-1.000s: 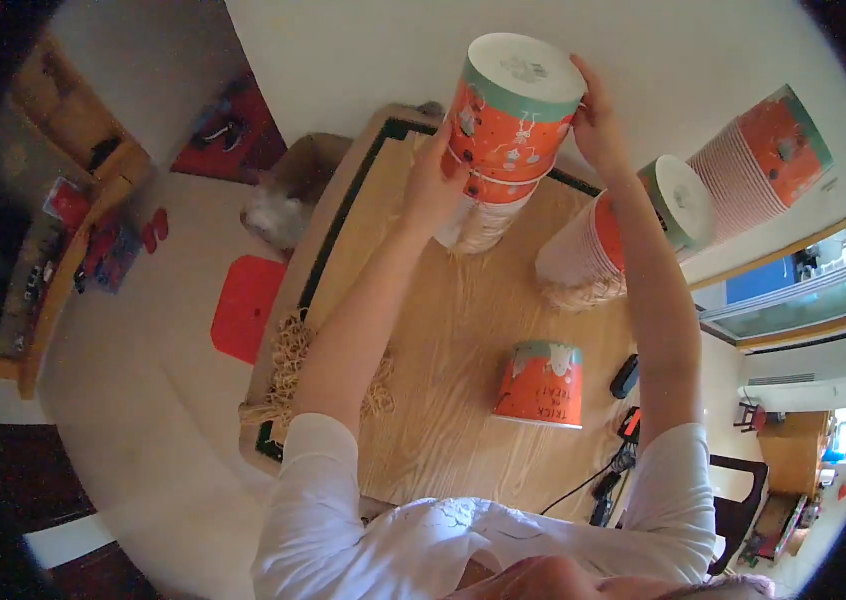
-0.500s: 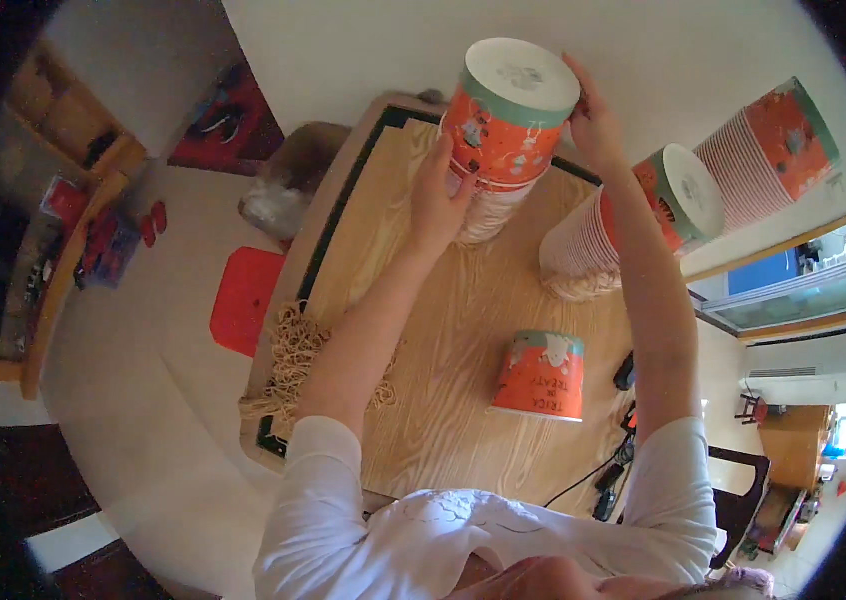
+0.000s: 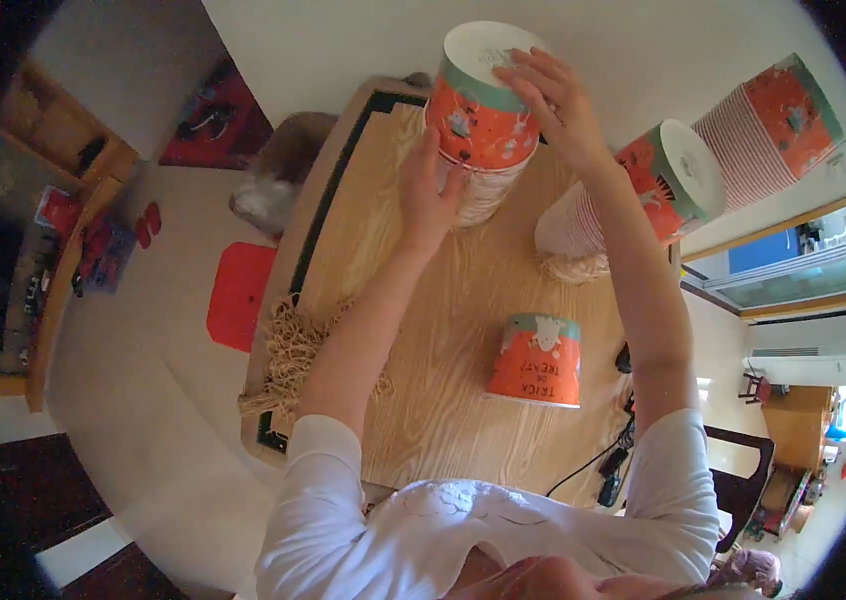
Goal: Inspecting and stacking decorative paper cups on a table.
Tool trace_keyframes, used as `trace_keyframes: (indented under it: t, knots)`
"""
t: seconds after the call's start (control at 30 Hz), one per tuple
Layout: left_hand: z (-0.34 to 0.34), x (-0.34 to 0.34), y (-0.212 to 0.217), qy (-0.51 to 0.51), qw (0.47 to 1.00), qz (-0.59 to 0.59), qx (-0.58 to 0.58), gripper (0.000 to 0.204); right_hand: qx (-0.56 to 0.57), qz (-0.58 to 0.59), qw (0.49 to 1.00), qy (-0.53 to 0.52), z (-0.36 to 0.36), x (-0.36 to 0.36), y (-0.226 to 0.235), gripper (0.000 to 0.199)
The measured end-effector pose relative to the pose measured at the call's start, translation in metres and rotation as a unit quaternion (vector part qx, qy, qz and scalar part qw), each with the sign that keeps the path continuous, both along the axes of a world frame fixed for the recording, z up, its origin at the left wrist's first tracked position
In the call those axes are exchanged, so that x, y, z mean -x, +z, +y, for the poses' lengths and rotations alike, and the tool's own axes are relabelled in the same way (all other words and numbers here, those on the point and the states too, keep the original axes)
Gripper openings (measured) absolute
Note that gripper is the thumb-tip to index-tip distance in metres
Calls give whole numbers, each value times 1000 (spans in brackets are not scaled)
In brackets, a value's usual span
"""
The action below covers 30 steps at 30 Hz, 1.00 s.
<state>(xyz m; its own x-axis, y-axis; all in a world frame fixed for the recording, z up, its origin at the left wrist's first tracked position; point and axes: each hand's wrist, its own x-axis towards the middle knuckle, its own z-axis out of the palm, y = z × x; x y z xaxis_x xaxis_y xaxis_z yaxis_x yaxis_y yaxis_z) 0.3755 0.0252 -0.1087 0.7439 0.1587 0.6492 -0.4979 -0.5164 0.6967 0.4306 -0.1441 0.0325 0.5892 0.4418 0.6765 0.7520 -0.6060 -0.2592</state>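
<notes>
Overhead, orange paper bucket (image 3: 483, 110) upside down, white base, both hands gripping it.

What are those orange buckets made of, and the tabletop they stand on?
The orange bucket between the left hand and right hand looks like coated paperboard: matte printed wall, plain whitish flat base. The lone bucket looks the same. The tabletop shows pale wood grain with a dark edge band, perhaps laminate rather than solid wood.
</notes>
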Motion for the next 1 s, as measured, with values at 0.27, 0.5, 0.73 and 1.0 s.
trace_keyframes:
  t: [0.27, 0.5, 0.73, 1.0]
  knots:
    - [3, 4, -2, 7, 1000, 18, -14, 59, 6, -26, 1000, -1, 6, 6, -4, 28]
    - [-6, 23, 3, 40, 997, 52, -47, 61, 35, -59, 996, -51, 5, 18, 3, 32]
    - [20, 178, -16, 15, 988, 147, -39, 51, 121, 366, 923, 10, -66, 177, -16, 54]
    - [58, 321, -35, 27, 970, 242, -3, 28, 119, 415, 885, -171, -122, 343, -121, 80]
